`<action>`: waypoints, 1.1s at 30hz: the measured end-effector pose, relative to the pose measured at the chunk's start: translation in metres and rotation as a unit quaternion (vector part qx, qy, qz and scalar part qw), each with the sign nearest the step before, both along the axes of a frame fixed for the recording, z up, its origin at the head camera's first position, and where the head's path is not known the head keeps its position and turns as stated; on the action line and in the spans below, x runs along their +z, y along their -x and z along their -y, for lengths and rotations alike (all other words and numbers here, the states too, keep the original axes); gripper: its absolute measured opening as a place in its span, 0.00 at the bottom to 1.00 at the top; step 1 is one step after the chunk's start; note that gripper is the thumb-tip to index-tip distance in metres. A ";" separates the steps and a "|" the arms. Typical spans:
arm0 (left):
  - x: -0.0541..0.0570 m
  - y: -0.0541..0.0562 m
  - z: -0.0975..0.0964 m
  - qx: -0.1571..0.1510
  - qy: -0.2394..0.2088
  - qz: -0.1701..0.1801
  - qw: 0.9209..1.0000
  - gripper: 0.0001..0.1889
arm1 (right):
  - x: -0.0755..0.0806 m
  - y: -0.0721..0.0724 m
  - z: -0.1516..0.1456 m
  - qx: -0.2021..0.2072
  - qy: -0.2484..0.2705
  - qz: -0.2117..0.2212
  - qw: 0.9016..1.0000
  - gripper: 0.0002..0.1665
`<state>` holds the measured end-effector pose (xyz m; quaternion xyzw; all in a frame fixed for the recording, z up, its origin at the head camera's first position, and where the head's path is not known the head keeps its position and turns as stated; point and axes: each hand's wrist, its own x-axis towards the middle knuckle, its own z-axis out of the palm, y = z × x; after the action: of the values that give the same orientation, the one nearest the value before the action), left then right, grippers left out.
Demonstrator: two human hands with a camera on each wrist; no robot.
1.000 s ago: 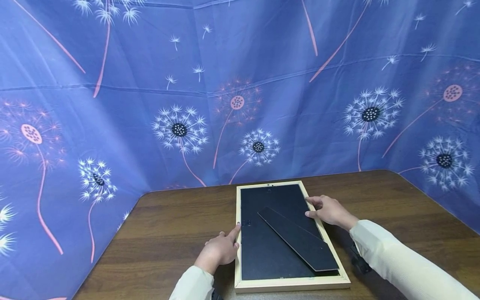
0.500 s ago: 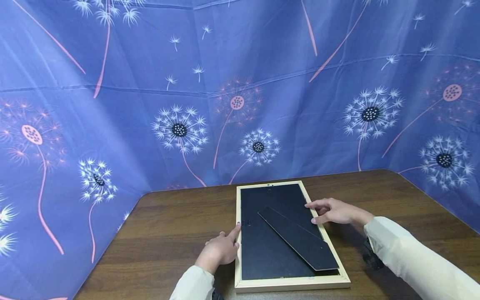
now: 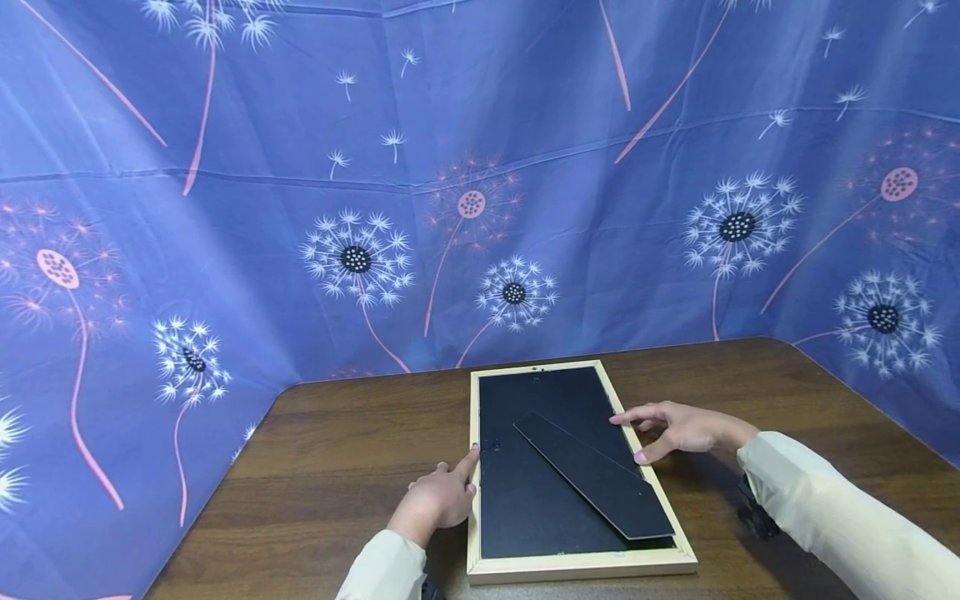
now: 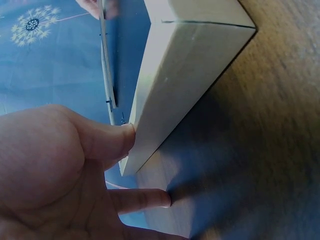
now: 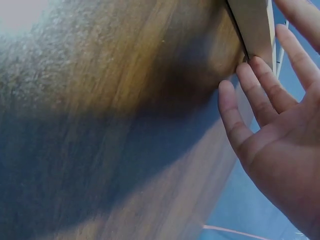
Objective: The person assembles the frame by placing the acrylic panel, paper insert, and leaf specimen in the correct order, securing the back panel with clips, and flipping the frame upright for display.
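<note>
A picture frame with a pale wooden border lies face down on the table, its black backing board upward. A black easel stand slants across the backing, its wide near end slightly raised. My left hand is at the frame's left side, index finger straight against the border; in the left wrist view, the thumb touches the wood. At the right border, my right hand rests fingertips and thumb on or beside the rail. In the right wrist view, its fingers are extended against the frame's side.
The brown wooden table extends on both sides of the frame. Behind it and at both sides hangs a blue dandelion-print cloth. A dark wrist device sits under the right sleeve.
My right hand has slid along the right border toward me and slightly outward, its thumb and fingers spreading apart. The left hand, frame and easel stand stay in place.
</note>
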<state>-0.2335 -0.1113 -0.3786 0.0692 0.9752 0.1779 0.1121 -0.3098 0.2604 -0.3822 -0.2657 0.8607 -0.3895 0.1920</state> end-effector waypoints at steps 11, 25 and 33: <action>-0.001 0.000 -0.002 -0.001 0.015 0.002 1.000 0.27 | -0.004 0.005 -0.001 0.018 -0.039 -0.049 0.998 0.38; 0.000 0.002 -0.002 0.006 0.027 0.016 0.999 0.27 | 0.007 -0.004 0.023 -0.024 -0.026 -0.025 0.999 0.37; -0.001 0.001 -0.003 0.005 0.021 0.008 1.000 0.27 | 0.010 -0.014 0.035 -0.079 -0.087 -0.062 0.991 0.36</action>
<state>-0.2344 -0.1087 -0.3800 0.0606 0.9781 0.1587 0.1206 -0.2953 0.2254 -0.3723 -0.2025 0.9199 -0.3096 0.1298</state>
